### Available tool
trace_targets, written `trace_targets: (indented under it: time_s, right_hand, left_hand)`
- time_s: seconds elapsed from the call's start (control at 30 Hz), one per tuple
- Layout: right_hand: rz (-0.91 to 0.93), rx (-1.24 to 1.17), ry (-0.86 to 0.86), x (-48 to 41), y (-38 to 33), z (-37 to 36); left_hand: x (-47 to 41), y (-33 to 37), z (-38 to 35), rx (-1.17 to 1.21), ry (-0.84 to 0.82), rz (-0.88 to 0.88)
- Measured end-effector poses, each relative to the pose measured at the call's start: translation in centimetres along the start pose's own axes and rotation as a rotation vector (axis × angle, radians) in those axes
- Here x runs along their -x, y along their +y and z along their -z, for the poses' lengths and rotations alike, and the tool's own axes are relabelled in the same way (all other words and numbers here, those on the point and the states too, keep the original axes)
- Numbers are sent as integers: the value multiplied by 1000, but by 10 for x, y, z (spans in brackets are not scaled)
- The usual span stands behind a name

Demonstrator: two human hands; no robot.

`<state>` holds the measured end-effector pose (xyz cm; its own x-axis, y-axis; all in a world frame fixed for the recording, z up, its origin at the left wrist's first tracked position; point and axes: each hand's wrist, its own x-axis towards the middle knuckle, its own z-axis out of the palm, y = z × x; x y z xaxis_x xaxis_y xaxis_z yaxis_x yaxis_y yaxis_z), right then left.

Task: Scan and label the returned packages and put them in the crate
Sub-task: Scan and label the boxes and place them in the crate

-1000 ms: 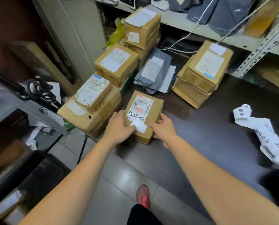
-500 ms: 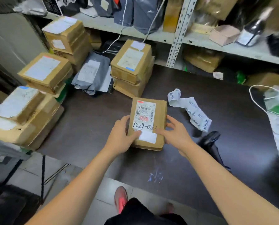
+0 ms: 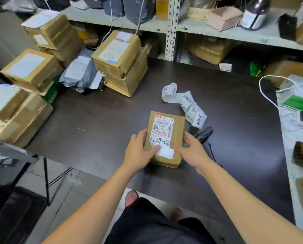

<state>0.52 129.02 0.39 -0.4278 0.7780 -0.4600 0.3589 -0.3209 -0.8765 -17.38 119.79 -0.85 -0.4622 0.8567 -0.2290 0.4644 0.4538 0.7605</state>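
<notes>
Cardboard makes up nearly everything here: one small box [image 3: 178, 125] held near the front edge of the dark worktop [image 3: 94, 124], and seven other boxes [image 3: 117, 51], as far as I can count, stacked along its left and back. Two hands hold the small box. The left hand [image 3: 138, 155] grips its left edge with the thumb laid on the white patch on top; the right hand [image 3: 193, 152] grips its right edge. Whether the box rests on the worktop or hangs just above it, I cannot tell. One grey bag [image 3: 78, 71] lies between the stacks, one curled label strip [image 3: 186, 103] lies just behind the box, and one black scanner [image 3: 204, 133] lies just to its right. A second ago the box was by the left stacks; half a second ago it was left of the strip, in the same two-handed grip.
</notes>
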Motion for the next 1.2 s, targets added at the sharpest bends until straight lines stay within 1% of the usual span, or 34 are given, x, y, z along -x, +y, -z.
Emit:
trace_targets:
  time_s: [0.1,0.17,0.23,0.33,0.4,0.43,0.47,0.53,0.57,0.63,0.73,0.83,0.9,0.97,1.1,1.13,1.2]
  right_hand:
    - [17,57,12,2,2,4]
    - [20,153,72,0,1,8]
    - [29,296,252,0,-1,13]
    - [155,399,604,10,-3,23]
    - [154,473,743,13,3,30]
    - [100,528,769,14,7,33]
    - [0,610,757,13,12,35]
    - [-218,748,663,11,20,38]
    - [-288,793,623,9,24,38]
    - [-343,874,572,6,29,39]
    - [-352,996,532,2,30,41]
    - [-357,1052,458,-3,25,42]
    - [-379,1004,451,-5,21,44]
    - [-351,891,488,-2,14,48]
    - [-195,430,544,10,-15,51]
    - [-175,309,527,15,-25,49]
    - [-164,112,439,24,-47,44]
  left_hand:
    - [-2,1,-6,-39,23,33]
    - [-5,0,-8,-66,29,40]
    - [-10,-4,-8,-69,21,54]
    - [-16,-8,-6,-77,-6,68]
    - [-21,-11,-6,-87,-10,67]
    - [-22,-11,-6,-88,-9,64]
    - [-23,-11,-6,-87,-8,59]
    - [-23,-11,-8,-82,-2,47]
    - [-23,-12,-8,-77,2,46]
    - [-22,-12,-8,-64,12,54]
    - [-21,-11,-9,-81,13,51]
    - [-21,-11,-9,-85,7,58]
    - [-21,-10,-9,-85,4,65]
    - [-22,-9,-10,-87,3,74]
    - [-21,-2,-14,-76,18,82]
    - [-21,0,-15,-71,22,84]
    - [-21,4,-18,-70,25,98]
